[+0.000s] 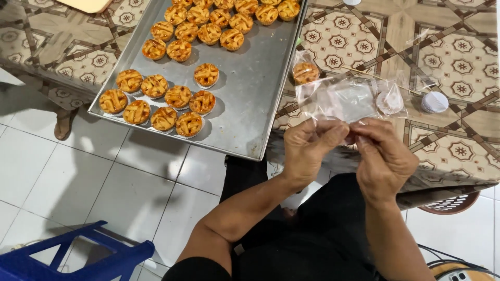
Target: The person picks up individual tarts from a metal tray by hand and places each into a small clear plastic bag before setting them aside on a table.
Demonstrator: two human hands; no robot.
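Observation:
My left hand (308,148) and my right hand (383,158) meet at the table's near edge, both pinching the near end of a clear plastic bag (341,99). The bag lies flat on the patterned table (458,151) and looks empty. Just beyond it sits one lattice-topped tart (305,72) wrapped in clear plastic. A big metal tray (250,88) to the left carries several golden lattice tarts (166,101) in paper cups, grouped at its near left and far end.
A white paper cup (434,102) and another pale one under plastic (389,102) lie right of the bag. The tray overhangs the table edge above a white tiled floor (104,182). A blue plastic stool (78,255) stands at lower left.

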